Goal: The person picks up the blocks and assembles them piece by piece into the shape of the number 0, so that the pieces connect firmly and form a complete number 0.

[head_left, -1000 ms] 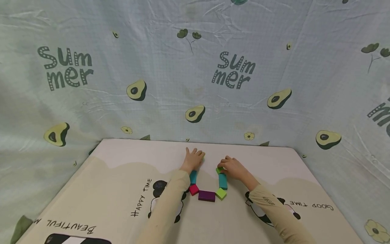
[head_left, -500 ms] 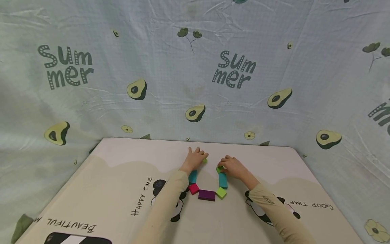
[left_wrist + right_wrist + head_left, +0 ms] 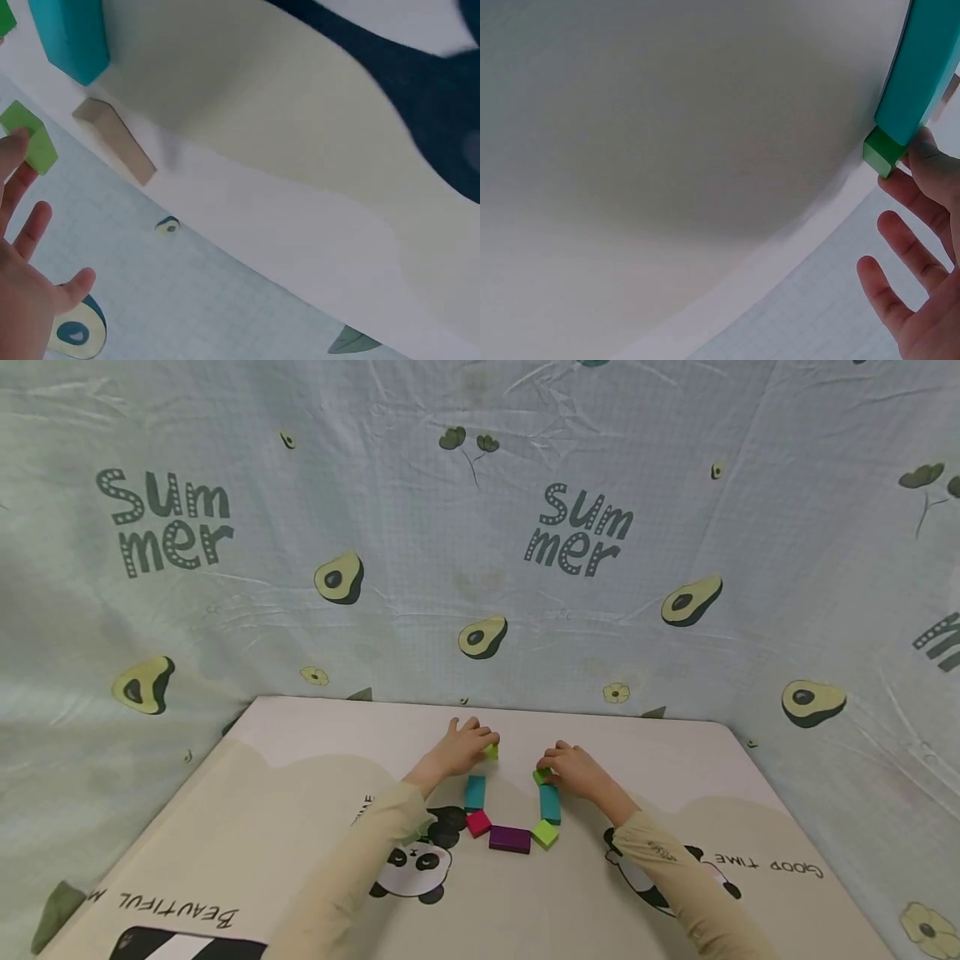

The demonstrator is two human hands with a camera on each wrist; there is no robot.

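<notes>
My left hand (image 3: 459,750) pinches a light green block (image 3: 34,142) between thumb and fingers, behind the left teal block (image 3: 475,792). A plain wooden block (image 3: 116,139) lies on the table near that teal block in the left wrist view; the hand hides it in the head view. My right hand (image 3: 579,773) holds a green block (image 3: 881,154) by thumb and fingertip against the end of the right teal block (image 3: 550,804). A red block (image 3: 477,823), a purple block (image 3: 510,839) and a lime block (image 3: 544,834) link the two teal ones into a U.
The blocks stand on a pale table (image 3: 637,893) printed with pandas and lettering. A black-and-white striped shape (image 3: 187,945) shows at the near left edge. Behind the table's far edge hangs a curtain (image 3: 405,527) with avocado prints.
My left hand first shifted slightly right, then back left with the light green block, its forearm swinging left and uncovering the teal block and a printed panda. My right hand has stayed in place.
</notes>
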